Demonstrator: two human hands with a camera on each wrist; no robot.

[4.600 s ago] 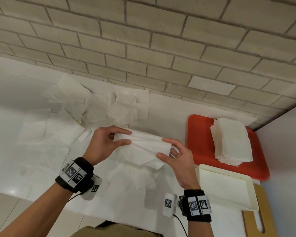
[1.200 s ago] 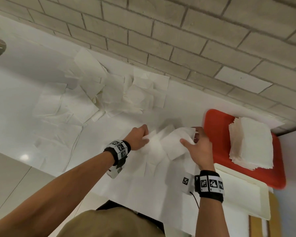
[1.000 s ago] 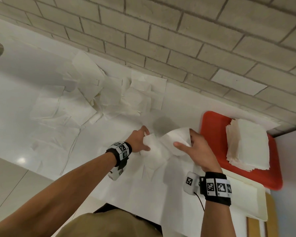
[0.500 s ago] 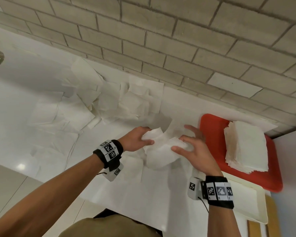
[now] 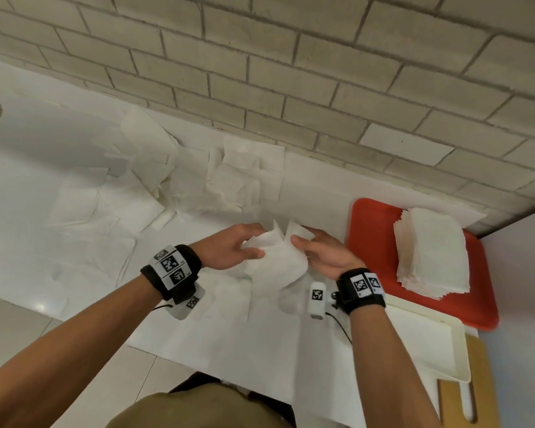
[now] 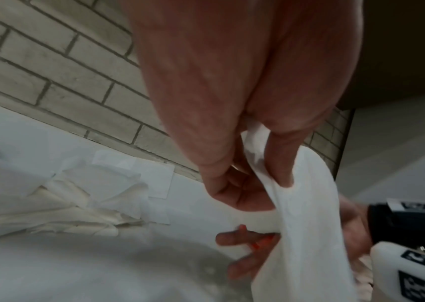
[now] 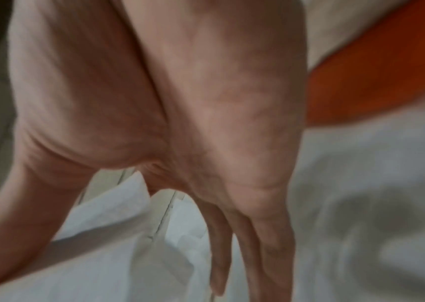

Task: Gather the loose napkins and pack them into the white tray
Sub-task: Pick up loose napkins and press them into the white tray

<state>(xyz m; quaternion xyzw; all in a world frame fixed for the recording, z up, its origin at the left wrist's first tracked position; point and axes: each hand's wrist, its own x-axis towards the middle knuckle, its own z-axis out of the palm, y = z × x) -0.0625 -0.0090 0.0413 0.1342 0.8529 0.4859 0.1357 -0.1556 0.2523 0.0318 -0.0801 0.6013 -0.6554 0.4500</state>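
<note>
Left hand [image 5: 229, 247], right hand [image 5: 323, 253] both pinch napkin bundle [image 5: 275, 257] – wristband markers unreadable.

We see the head view evenly and brightly lit, with soft shadows under the left hand [image 5: 229, 247] and right hand [image 5: 325, 253] falling toward us onto the white surface [image 5: 74, 149]. A small glare spot shines on the floor [image 5: 40, 305], well to the left of the grip. Brick lines bow toward the edges from wide-angle distortion. The white napkin [image 5: 275, 257] in the grip and the surface nearly merge, so edges read faintly. The left wrist view is dimmer and soft, its nearest skin out of focus. The right wrist view is heavily motion-blurred; the red tray [image 7: 376, 81] beyond the grip smears into a streak.
</note>
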